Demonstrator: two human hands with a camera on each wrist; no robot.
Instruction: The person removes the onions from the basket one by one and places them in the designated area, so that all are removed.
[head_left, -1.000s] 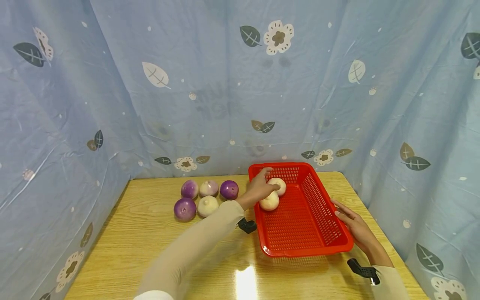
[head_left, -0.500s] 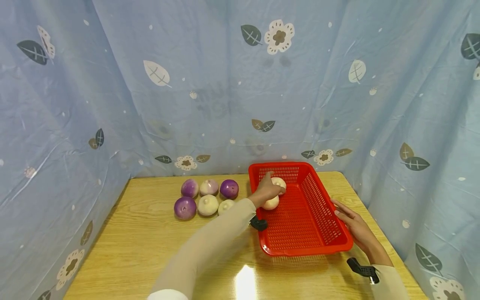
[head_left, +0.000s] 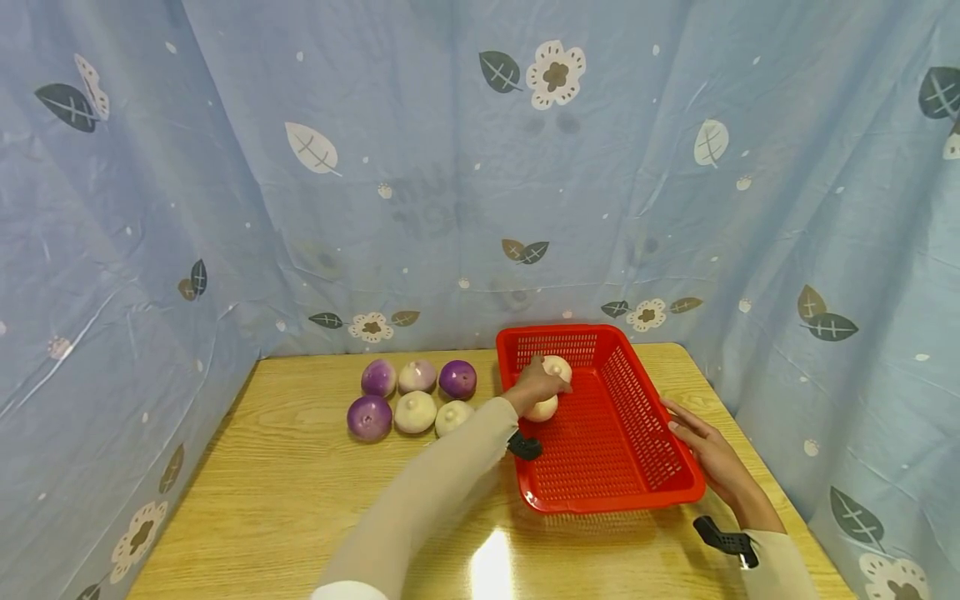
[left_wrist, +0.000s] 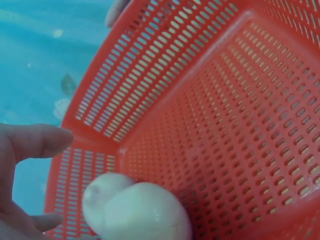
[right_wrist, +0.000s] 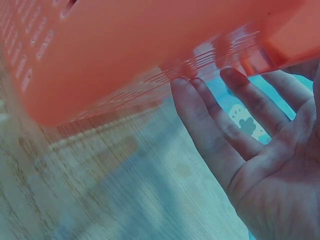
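Note:
Two white onions lie at the left wall inside a red plastic basket: a far onion and a near onion. Over them is my left hand, which partly covers both in the head view. In the left wrist view, the thumb and fingers of that hand are spread beside a large white onion, with nothing gripped between them. My right hand is at the basket's right side. Its straight fingertips touch the outside under the rim in the right wrist view.
Left of the basket on the wooden table are several onions in two rows, among them a purple onion, a white onion and another white onion next to the sleeve. A blue patterned curtain encloses the table.
My left hand has moved rightward and slightly lower over the onions in the basket. Its sleeve has uncovered a white onion on the table. The right hand and basket have stayed put.

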